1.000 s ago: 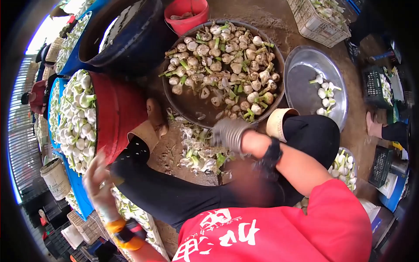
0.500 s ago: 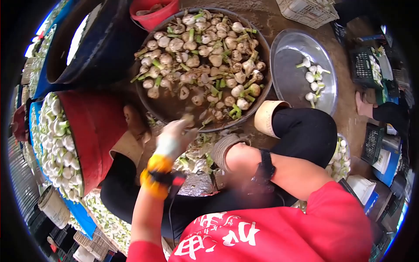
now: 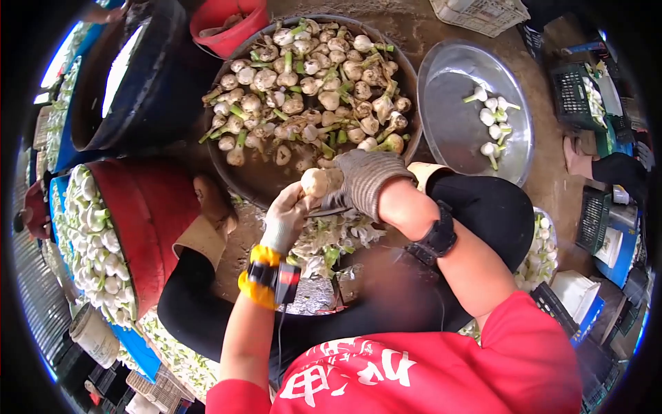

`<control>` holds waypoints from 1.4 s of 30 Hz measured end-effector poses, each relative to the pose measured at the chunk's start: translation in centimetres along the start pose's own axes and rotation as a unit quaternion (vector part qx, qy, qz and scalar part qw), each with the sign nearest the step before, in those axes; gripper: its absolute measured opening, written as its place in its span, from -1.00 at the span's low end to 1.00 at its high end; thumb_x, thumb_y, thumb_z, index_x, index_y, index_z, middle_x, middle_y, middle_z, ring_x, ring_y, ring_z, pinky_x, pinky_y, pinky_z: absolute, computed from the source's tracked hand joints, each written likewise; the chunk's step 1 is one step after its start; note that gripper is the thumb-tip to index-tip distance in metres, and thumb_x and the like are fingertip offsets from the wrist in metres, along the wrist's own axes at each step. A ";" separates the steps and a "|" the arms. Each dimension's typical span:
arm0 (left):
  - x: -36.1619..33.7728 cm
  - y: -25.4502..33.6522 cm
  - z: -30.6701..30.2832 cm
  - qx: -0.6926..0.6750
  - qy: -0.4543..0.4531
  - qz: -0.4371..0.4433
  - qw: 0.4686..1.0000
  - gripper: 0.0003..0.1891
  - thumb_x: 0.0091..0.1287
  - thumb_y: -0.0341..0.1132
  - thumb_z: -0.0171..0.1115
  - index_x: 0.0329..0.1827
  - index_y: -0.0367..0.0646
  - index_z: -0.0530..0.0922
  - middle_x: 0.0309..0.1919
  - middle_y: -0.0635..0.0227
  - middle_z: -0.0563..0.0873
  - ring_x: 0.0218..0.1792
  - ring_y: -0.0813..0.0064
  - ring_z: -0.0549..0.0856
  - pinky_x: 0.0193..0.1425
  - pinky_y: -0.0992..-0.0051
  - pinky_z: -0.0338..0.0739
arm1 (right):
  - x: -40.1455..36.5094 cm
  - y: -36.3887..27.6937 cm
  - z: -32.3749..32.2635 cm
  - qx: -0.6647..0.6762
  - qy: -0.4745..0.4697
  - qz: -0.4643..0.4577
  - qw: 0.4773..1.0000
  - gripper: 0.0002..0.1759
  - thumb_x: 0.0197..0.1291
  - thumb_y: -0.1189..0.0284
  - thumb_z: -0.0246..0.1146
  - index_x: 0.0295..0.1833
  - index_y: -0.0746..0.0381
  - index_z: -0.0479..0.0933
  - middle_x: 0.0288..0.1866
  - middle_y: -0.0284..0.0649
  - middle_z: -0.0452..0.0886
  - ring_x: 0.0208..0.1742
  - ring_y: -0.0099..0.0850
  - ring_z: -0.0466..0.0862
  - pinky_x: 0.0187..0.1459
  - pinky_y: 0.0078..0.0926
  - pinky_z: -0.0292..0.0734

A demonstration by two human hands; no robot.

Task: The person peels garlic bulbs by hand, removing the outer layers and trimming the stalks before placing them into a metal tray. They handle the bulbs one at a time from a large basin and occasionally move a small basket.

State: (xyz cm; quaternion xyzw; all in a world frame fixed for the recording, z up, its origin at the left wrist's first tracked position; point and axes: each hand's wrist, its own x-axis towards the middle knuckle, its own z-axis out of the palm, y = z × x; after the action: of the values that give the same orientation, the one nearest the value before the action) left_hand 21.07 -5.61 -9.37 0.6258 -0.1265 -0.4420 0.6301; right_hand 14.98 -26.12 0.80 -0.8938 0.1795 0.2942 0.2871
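Note:
My left hand [image 3: 287,215], in a pale glove, grips a garlic bulb [image 3: 316,183] between thumb and fingers, near the front rim of a wide round tub. Close against the bulb's right side is my right hand [image 3: 369,178] in a grey-brown knitted glove, its fingers curled. A thin dark edge shows below those fingers; what they hold is mostly hidden. Many soil-stained garlic bulbs [image 3: 329,100] with short cut stems lie in the tub [image 3: 238,181]. Beneath my hands is a heap of peeled skins and leaf trimmings [image 3: 331,241].
To the right, a shiny metal basin [image 3: 448,103] holds several clean white bulbs [image 3: 498,117]. A red tub [image 3: 148,228] of white garlic stands at left, below a dark blue barrel [image 3: 131,90]. A red bucket [image 3: 231,34] and a pale crate [image 3: 483,15] stand at the back.
My right hand has risen from near my knee to meet the left hand at the tub's front rim. The left hand has shifted slightly right, with the bulb now plainly in it.

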 end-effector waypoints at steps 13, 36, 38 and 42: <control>-10.5 11.7 2.6 -0.260 0.063 0.006 0.963 -0.69 0.49 -0.11 0.09 0.10 -0.11 0.54 -0.07 0.36 0.65 -0.09 0.37 0.66 -0.04 0.38 0.55 | -6.1 -6.0 2.5 0.124 0.284 -0.336 0.890 -0.46 0.12 0.19 0.41 0.20 0.16 0.57 -0.02 -0.13 0.62 0.02 -0.12 0.61 0.10 -0.21 0.50; -13.9 10.5 4.3 0.532 0.140 0.062 0.833 -0.56 0.27 -0.35 0.39 0.15 -0.19 0.41 -0.09 0.36 0.68 -0.10 0.44 0.69 -0.01 0.43 0.55 | -7.8 -5.7 3.9 0.323 0.262 -0.394 0.820 -0.74 0.15 0.34 0.42 -0.10 0.25 0.71 -0.21 -0.19 0.71 -0.12 -0.34 0.70 0.01 -0.38 0.57; -14.0 10.9 4.4 0.226 0.103 0.099 0.964 -0.59 0.30 -0.32 0.38 0.10 -0.21 0.40 -0.13 0.36 0.68 -0.13 0.44 0.68 -0.03 0.43 0.54 | -8.3 -6.1 4.0 0.367 0.228 -0.377 0.819 -0.73 0.04 0.35 0.51 -0.18 0.26 0.70 -0.28 -0.24 0.68 -0.18 -0.45 0.68 -0.06 -0.42 0.57; -15.0 12.2 3.7 -0.280 -0.087 0.022 0.956 -0.64 0.39 -0.16 0.24 0.08 -0.19 0.40 -0.07 0.29 0.64 -0.27 0.50 0.60 -0.18 0.50 0.46 | -7.8 -5.8 3.6 0.382 0.180 -0.351 0.836 -0.80 0.12 0.37 0.47 -0.26 0.25 0.65 -0.36 -0.31 0.65 -0.31 -0.52 0.65 -0.19 -0.53 0.56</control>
State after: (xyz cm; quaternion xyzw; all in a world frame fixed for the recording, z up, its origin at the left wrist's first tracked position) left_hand 14.62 0.50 8.17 0.3803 -0.0655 -0.4987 0.7761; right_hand 10.29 -18.22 5.67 -0.7534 0.0001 -0.0848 0.6521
